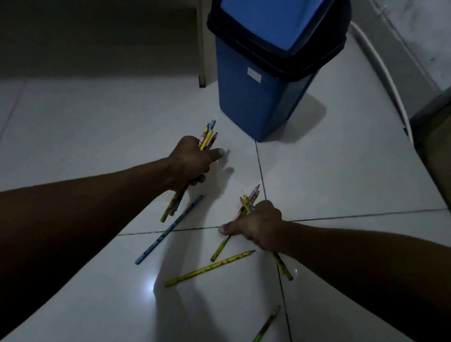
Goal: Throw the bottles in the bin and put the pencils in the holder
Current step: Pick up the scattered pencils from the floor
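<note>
Bin (264, 91) on floor (330, 177) beyond both hands; loose pencils (209, 268) on floor between and before them.

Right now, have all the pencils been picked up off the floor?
No. A blue pencil and two yellow pencils lie loose on the tiled floor, while each hand holds a bunch.

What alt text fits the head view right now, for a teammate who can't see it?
Both hands grip bundles of pencils above a pale tiled floor: left hand, right hand. A blue pencil and two yellow pencils lie loose, and a blue swing-lid bin stands just beyond.
</note>
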A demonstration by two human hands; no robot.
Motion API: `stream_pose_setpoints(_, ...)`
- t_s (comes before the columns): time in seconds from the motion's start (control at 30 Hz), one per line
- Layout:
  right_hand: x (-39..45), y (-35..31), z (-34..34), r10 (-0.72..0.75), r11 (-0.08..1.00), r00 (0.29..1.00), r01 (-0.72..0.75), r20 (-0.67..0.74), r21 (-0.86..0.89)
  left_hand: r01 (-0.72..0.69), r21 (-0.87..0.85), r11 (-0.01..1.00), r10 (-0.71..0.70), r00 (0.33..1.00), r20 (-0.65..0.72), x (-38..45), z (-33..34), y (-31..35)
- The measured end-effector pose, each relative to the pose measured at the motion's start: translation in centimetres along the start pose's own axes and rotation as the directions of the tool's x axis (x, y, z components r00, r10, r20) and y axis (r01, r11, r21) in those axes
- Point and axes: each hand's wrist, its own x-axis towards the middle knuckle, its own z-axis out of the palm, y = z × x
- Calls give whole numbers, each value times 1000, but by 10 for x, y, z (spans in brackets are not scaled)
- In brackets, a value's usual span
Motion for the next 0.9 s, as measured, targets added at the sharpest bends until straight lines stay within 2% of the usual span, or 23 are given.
stream_pose_setpoints(0.13, -1, -3, 3, 5, 1000, 1000, -4, 10, -30, -12, 44, 999, 9, 998, 56, 3, 7, 0)
stream_pose_setpoints(0.27, -1, -5, 0, 69, 996, 996, -71, 49, 49, -8, 103, 995, 0, 996, 84, 6, 12, 2)
stream_pose_setpoints(0.43, 2, 5, -6, 78, 997, 997, -78, -4, 21, 21, 178, 984, -52, 984, 169, 8, 28, 1)
stream_pose_setpoints(0.57, 6, 16, -22, 123, 991, 992, -123, 0, 53, 27, 246, 969, -65, 987, 148, 15, 57, -10)
stream_pose_setpoints(0.67, 9, 26, -37, 103, 993, 994, -105, 37, 62, 10, 329, 944, -44, 994, 95, 19, 79, -17)
stream_pose_setpoints(0.8, 12, 42, -46, 121, 974, 992, -124, 24, 191, -53, 462, 885, 16, 996, 84, 18, 100, -23)
stream_pose_setpoints(0.9, 12, 44, -48, 126, 938, 992, -120, 3, 324, -37, 459, 887, 29, 999, 25, 22, 101, -22)
